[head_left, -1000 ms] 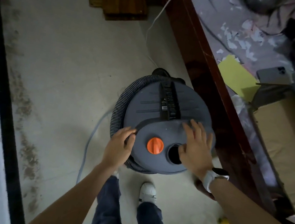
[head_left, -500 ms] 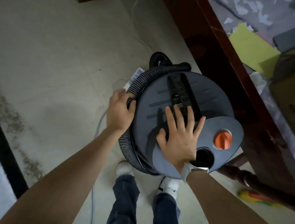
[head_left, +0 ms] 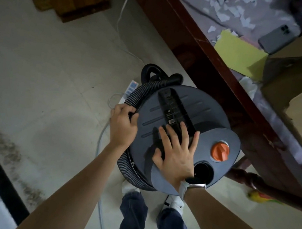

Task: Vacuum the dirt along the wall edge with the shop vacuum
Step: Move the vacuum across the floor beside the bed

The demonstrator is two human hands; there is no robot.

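Round grey plastic shop vacuum [head_left: 184, 124] is stood on pale floor beside dark wooden bed frame [head_left: 207, 49] | left hand [head_left: 123, 124] is clenched around ribbed black hose [head_left: 139, 96] at lid's edge | right hand [head_left: 177, 150] is laid flat, fingers spread, on lid | dirt band [head_left: 9, 152] is seen along black skirting, well apart

Bare floor [head_left: 44, 68] lies open leftward toward the dirt [head_left: 10, 150]; the bed frame [head_left: 204, 63] crowds the shop vacuum [head_left: 196, 110] rightward.

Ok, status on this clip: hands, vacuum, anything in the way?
Left hand gripping hose at vacuum's side. Right hand flat on shop vacuum lid, nothing held. Dirt along wall untouched. Power strip and cords beside vacuum.
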